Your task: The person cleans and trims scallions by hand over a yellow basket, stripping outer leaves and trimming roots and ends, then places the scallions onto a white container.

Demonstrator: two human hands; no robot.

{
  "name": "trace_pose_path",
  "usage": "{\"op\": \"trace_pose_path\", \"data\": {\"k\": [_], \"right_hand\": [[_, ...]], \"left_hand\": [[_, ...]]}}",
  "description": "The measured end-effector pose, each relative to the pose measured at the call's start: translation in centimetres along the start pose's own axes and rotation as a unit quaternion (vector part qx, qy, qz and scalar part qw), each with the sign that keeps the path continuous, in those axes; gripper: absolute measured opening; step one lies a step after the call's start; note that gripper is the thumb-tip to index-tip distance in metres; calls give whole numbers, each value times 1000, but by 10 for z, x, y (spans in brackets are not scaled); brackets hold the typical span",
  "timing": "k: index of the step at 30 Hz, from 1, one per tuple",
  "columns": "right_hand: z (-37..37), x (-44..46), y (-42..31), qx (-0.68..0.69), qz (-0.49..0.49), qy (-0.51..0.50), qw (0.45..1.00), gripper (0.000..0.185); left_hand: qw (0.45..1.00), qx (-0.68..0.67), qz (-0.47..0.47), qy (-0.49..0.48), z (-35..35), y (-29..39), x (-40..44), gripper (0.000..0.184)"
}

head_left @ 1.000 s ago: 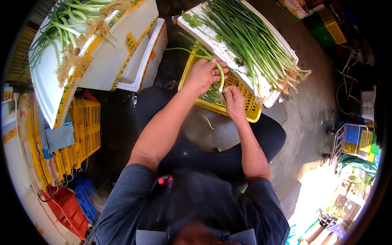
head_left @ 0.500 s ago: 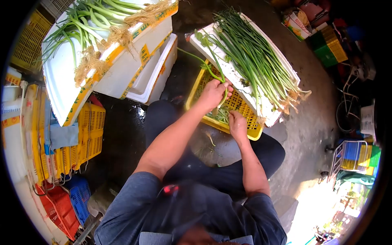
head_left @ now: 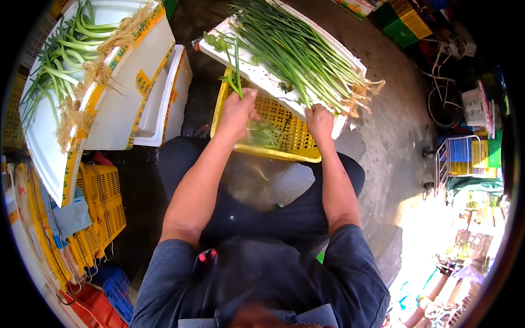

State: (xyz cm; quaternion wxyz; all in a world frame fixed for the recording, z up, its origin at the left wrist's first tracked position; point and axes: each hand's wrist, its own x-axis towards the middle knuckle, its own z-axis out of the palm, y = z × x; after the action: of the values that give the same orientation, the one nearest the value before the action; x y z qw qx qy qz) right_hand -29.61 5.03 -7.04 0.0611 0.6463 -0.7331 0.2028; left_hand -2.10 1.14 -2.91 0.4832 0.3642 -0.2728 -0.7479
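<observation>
My left hand (head_left: 238, 116) is closed around a few green scallion stalks (head_left: 235, 76), which stick up past the foam edge. It is over the left part of a yellow plastic basket (head_left: 220, 104). My right hand (head_left: 320, 121) is at the near edge of a white foam slab (head_left: 262, 75), its fingers pinched on a scallion at the edge of a large pile of scallions (head_left: 298, 49). The pile's roots point right. Below my hands, loose green trimmings (head_left: 265, 135) lie in the basket, slightly blurred.
On the left, thicker leeks with long roots (head_left: 71, 82) lie on a white foam box (head_left: 46, 158). Yellow crates (head_left: 104, 202) and a blue crate (head_left: 115, 290) stand below it. A metal trolley (head_left: 456, 158) is at the right. Scraps lie on the floor between my legs.
My right hand has gone from the basket's trimmings up to the scallion pile. My left hand has drawn away from it, still gripping stalks. The whole view has shifted.
</observation>
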Motion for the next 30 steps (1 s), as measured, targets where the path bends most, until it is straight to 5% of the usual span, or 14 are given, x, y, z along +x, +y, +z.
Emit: {"op": "trace_pose_path", "data": {"k": [2,6,9,11,14,21,23,25,28,30], "right_hand": [[-8,-1,-5,-39,-25,44,998,19],[-23,-9,-22,39,87,26,995,17],[-34,-6,-22,63,50,117,990,18],[-42,-5,-26,155,139,81,975,26],[-43,-9,-38,348,237,33,906,33],[-10,-78,-134,579,259,-26,773,24],[4,-93,-154,546,252,-37,798,23],[12,-101,-165,453,124,-4,883,18],[-18,-98,-176,549,243,-99,793,15],[4,-104,-161,542,233,-63,805,15]], "left_hand": [[1000,-11,-2,4,-3,-2,2,19],[1000,-6,-4,3,-1,-5,2,19],[1000,-11,3,9,-3,-7,3,19],[1000,-20,13,18,-5,-8,6,19],[1000,-5,5,12,-6,-6,5,20],[995,-61,-75,33,3,-24,-4,33],[992,-73,-97,21,0,-33,-3,34],[992,-68,-108,2,2,-31,-6,30],[993,-51,-105,23,-1,-26,-10,23],[993,-49,-101,24,-6,-28,-9,21]]}}
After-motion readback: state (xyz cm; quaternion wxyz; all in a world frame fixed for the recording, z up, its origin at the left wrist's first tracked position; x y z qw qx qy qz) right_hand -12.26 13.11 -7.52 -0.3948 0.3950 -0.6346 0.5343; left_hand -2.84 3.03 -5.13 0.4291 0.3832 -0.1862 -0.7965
